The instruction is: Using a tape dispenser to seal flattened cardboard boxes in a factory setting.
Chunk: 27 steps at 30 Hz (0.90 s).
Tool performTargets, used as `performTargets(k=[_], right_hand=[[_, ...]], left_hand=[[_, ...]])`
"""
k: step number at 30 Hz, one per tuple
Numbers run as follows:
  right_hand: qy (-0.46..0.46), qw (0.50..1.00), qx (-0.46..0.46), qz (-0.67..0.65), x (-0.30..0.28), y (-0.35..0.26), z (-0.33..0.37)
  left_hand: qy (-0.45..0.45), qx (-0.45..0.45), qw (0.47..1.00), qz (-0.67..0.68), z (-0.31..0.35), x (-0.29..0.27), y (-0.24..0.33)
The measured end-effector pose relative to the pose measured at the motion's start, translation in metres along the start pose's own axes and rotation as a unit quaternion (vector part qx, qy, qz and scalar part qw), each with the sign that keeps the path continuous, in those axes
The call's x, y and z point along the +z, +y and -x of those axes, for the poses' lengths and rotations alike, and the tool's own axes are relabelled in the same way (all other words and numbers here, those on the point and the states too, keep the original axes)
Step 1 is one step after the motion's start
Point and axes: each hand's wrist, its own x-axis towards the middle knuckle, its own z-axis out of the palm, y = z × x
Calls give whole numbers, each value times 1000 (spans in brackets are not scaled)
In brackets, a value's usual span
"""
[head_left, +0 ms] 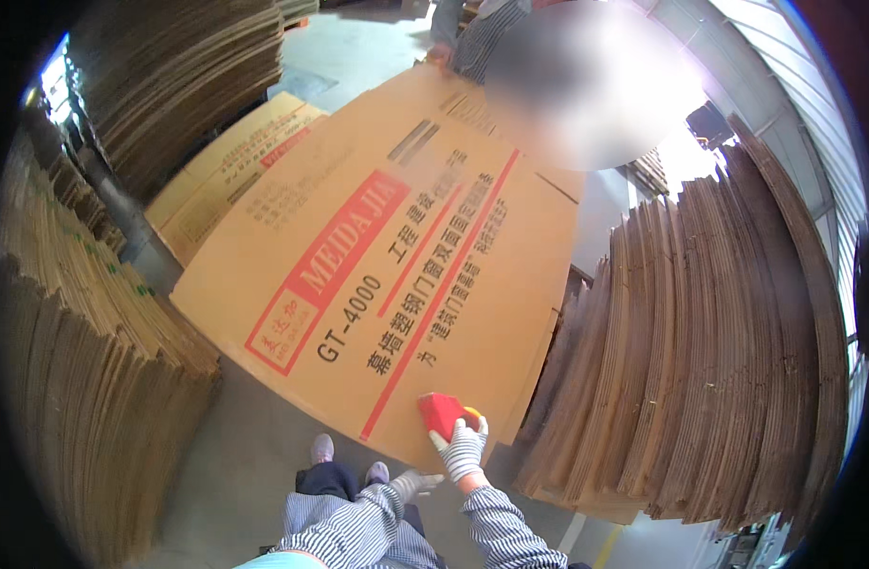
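A large flat sheet of printed brown cardboard (510, 313) stretches away in front of me, with red bands and dark lettering. My right hand (465, 448), in a striped white glove, grips a red hand-held tool (441, 414) with a yellow part at its side. The tool rests on or just over the cardboard's near end; its exact kind is unclear. My left hand (415, 484), gloved too, is below the near edge, its fingers stretched out and holding nothing. Whether it touches the edge I cannot tell.
Tall stacks of flattened cardboard stand at the left (102, 379), far left (188, 85) and right (700, 360). Another printed sheet (197, 204) lies lower behind. At the far end, a person's hand (439, 55) is at the cardboard's corner. My shoes (322, 448) stand on grey floor.
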Motion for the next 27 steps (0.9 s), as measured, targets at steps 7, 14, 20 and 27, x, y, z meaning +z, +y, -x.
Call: performTargets(k=[7,14,20,27], right_hand=[[16,995,17,-95,-34,19,8],[-32,891,233,-389,-91,33,83],[23,785,338,-518,-85,44,167],[35,762,365,-534,-93,31,202]], left_hand=[[165,203,822,506,36,-119,77],[229,132,824,502,31,-186,109],[228,92,859,448,30,-193,118],[236,74,870,426,49,-171,126]])
